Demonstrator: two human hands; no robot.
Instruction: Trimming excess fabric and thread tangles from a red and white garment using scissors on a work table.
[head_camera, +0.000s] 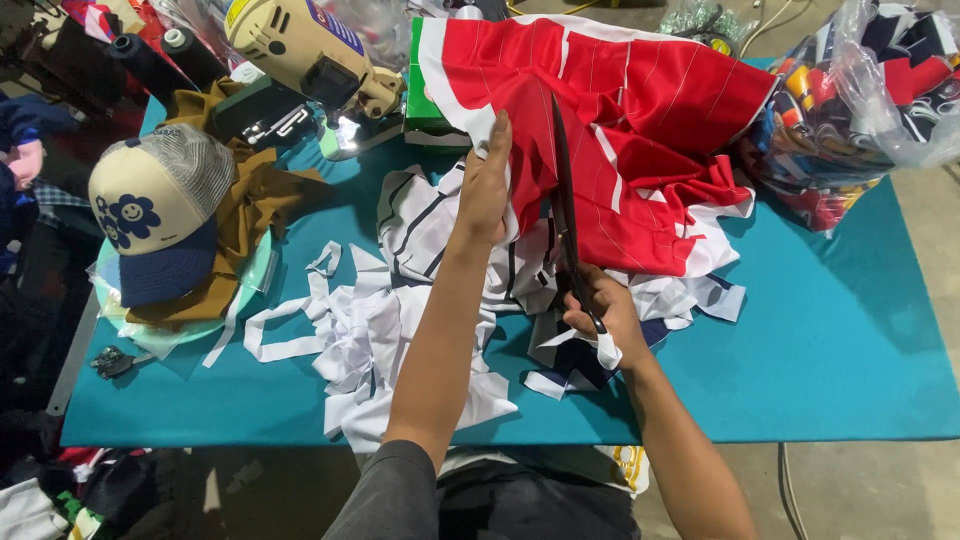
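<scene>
Teal-covered table (850, 340), grey concrete floor (870, 490)

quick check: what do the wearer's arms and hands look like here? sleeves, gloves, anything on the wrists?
Both hands are bare: no gloves, and no rings, watch or bands that I can make out on the left hand or the right hand. Both forearms are uncovered. The left arm has a short dark grey sleeve ending near the elbow. The right arm shows no sleeve before it leaves the picture.

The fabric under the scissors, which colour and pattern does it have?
Red fabric with thin white stripes and white edges, seen in the head view.
</scene>
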